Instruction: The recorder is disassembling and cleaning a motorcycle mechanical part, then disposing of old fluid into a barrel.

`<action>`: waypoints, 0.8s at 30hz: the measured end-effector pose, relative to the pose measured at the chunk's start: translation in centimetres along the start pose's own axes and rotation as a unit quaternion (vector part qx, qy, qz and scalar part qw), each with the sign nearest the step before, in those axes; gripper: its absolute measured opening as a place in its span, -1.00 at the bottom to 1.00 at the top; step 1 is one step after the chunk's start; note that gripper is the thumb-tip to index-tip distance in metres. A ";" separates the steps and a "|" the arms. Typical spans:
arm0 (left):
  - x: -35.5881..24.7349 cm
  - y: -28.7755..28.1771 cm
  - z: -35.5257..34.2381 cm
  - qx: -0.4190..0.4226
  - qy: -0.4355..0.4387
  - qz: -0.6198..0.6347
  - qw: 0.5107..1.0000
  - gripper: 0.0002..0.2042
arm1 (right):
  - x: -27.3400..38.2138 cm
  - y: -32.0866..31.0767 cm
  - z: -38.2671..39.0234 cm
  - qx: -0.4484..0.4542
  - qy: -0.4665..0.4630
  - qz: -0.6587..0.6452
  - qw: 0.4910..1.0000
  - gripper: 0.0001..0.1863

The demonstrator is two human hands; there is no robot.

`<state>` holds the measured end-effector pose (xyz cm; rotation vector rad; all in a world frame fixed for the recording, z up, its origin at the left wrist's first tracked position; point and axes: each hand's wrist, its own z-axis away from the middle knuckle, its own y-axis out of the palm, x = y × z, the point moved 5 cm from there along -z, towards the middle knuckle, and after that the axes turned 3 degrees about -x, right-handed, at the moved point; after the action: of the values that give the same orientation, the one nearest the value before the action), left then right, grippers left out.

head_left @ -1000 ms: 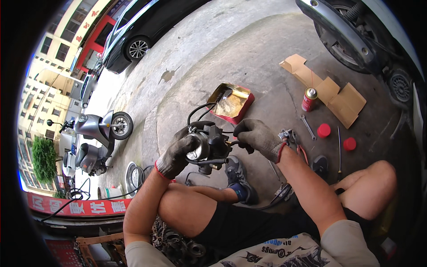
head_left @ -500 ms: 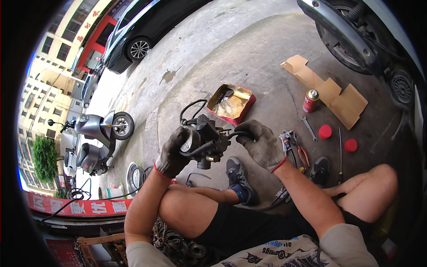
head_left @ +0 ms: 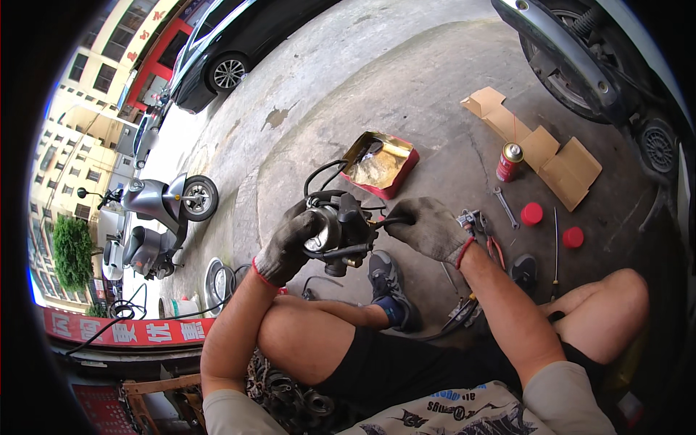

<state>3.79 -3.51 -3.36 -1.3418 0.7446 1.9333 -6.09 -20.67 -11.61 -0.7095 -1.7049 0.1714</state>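
Observation:
My left hand point(head_left: 288, 245), in a dirty grey work glove, grips the left side of a black metal engine part point(head_left: 341, 226) with hoses looping off its top. My right hand point(head_left: 428, 229), gloved the same way, holds a thin black handle that sticks out of the part's right side. I hold the part in the air above my bent left knee and my dark sneaker point(head_left: 389, 279). Behind the part, a red metal tray point(head_left: 381, 164) with oily liquid and small pieces rests on the concrete.
Pliers point(head_left: 480, 226), a wrench point(head_left: 504, 206), a long thin rod point(head_left: 555, 239), two red caps point(head_left: 531, 213) and a red spray can point(head_left: 508, 161) lie at my right beside flattened cardboard point(head_left: 540, 143). A scooter's wheel point(head_left: 580, 65) stands upper right; parked scooters point(head_left: 163, 203) at left.
Both hands have kept their grip while the part turned and shifted slightly in front of me. My right hand now sits a little farther out on the handle.

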 end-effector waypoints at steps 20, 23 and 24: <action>-0.4 0.9 -0.1 0.062 -0.027 0.030 0.997 -0.30 | 0.1 0.7 0.8 0.031 0.114 -0.045 0.992 -0.77; 0.2 -0.2 0.4 -0.009 -0.027 0.075 0.997 -0.28 | 0.9 0.2 0.6 -0.008 0.056 -0.049 0.997 -0.82; 0.3 -0.5 0.4 -0.009 -0.027 0.075 0.997 -0.28 | 0.8 0.3 0.5 -0.008 0.056 -0.049 0.997 -0.82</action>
<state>3.86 -2.89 -3.57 -1.2710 0.8227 2.0900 -6.50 -19.87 -11.27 -0.6346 -1.6309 0.0481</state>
